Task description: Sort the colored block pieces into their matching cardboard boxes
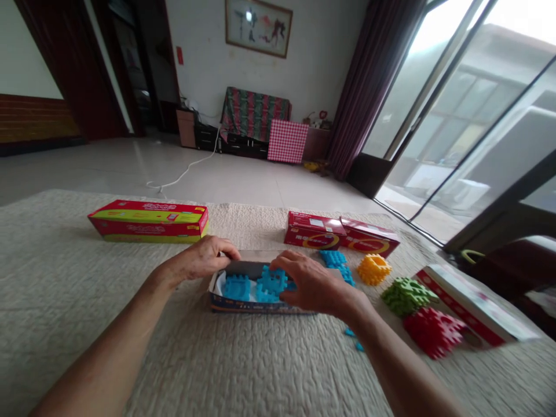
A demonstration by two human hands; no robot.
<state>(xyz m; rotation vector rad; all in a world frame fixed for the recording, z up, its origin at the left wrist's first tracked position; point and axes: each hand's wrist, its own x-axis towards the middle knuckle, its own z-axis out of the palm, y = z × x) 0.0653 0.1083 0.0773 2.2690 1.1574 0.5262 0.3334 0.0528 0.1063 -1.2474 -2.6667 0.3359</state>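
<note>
A long, shallow cardboard box (pixel 260 308) with a dark printed front lies open before me. White lining and several blue interlocking plastic pieces (pixel 237 288) are inside it. My left hand (pixel 207 256) is closed on the box's back left edge, its fingertips partly hidden behind the rim. Over the right part of the box, my right hand (pixel 306 281) grips a blue notched block (pixel 271 284) between thumb and fingers. The block stands partly above the rim. My right hand covers the box's right end.
Beyond the box lie a red and yellow carton (pixel 152 221) and two dark red boxes (pixel 315 230). To the right are blue pieces (pixel 333 259), a yellow cube (pixel 374 269), green pieces (pixel 407 295), red pieces (pixel 434 332) and a white-and-red box (pixel 478 304). Small blue bits (pixel 359 347) lie nearer me.
</note>
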